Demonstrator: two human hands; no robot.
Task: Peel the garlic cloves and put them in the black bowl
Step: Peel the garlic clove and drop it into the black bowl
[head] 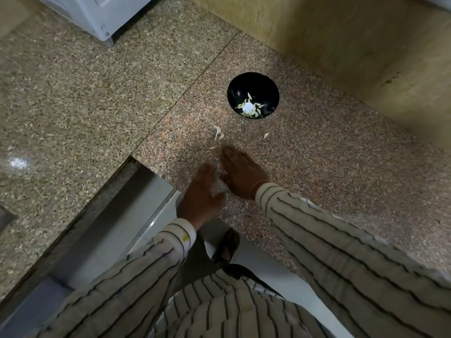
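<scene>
Head view, peel scraps near right fingers, black bowl beyond

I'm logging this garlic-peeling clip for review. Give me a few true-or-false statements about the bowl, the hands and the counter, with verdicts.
1. The round black bowl holds pale garlic pieces. True.
2. The bowl stands on a white appliance. False: it stands on the speckled granite counter.
3. On the counter, pale peel scraps lie between the bowl and the hands. True.
4. The right hand grips the bowl. False: it lies apart from the bowl, fingers straight, over the counter.
5. The left hand holds a knife. False: no knife shows; it holds nothing.
</scene>
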